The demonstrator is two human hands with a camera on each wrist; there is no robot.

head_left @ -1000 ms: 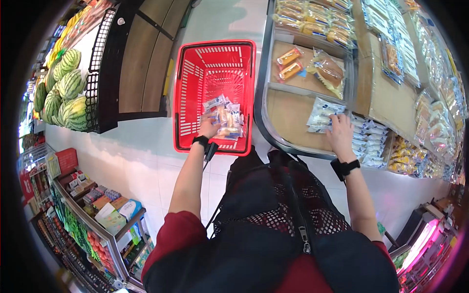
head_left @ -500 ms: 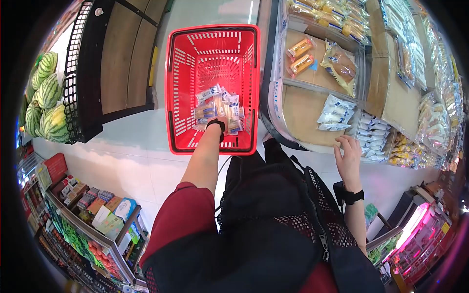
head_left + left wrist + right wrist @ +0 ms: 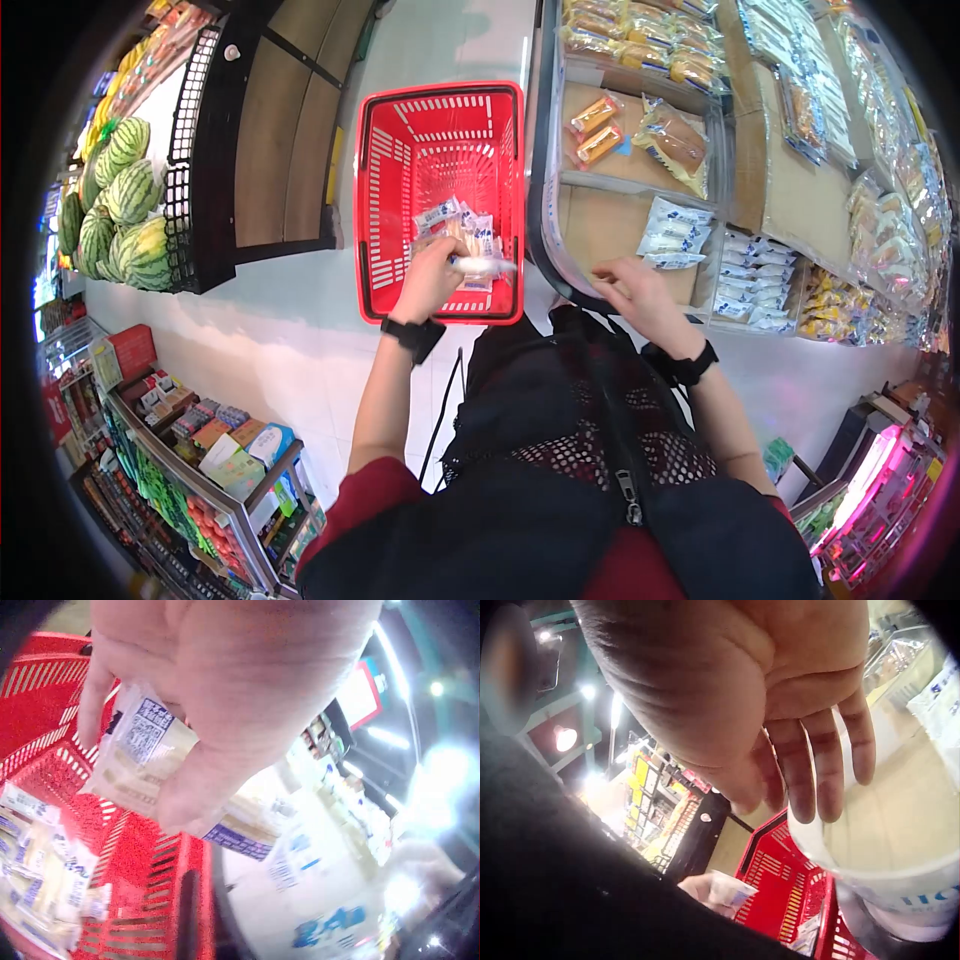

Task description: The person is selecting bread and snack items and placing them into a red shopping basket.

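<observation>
A clear-wrapped snack packet [image 3: 142, 750] with a white-and-blue label, gripped by the left hand [image 3: 428, 285], hung tilted above the red plastic basket [image 3: 440, 92], toward 5 o'clock of its centre, over similar packets [image 3: 452, 215] piled inside.

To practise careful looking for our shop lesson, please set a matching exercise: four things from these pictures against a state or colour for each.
Column one
1 left hand
2 right hand
3 watermelons
4 basket

Column two
A red, packets lying inside
B fingers loose, holds nothing
C green striped, piled together
D grips a snack packet

Pairs: 1-D, 2-B, 3-C, 4-A
</observation>
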